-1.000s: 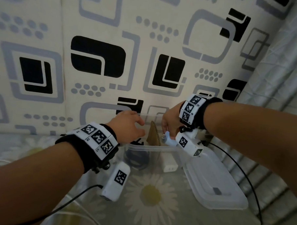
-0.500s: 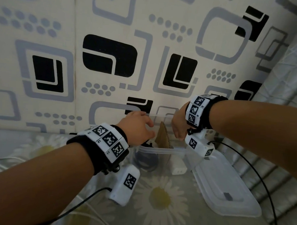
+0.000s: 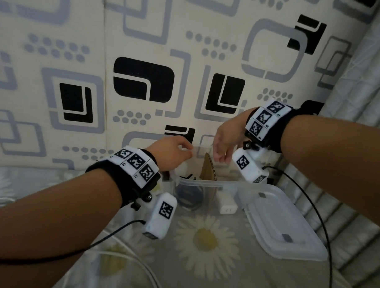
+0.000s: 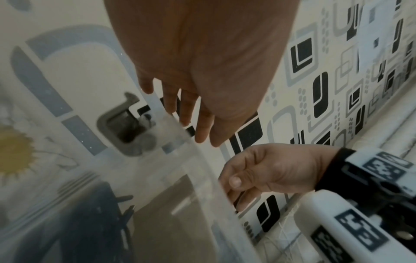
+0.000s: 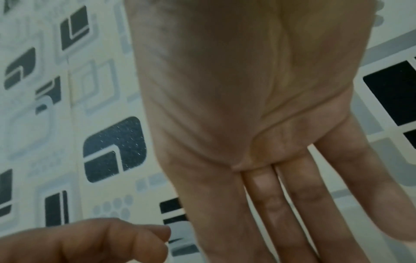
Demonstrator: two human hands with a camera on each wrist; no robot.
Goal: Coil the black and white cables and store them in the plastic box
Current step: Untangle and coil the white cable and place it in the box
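Directly below both hands, the plastic box already holds the black cable; the left hand and right hand, loose-fingered and empty, hover at its far rim.

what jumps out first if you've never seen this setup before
Two hands meet over a clear plastic box at the centre: the left hand and right hand both reach at its far rim. Inside, a cardboard divider stands between a coiled black cable and a white charger. The box's lid lies beside it on the daisy-print cloth.
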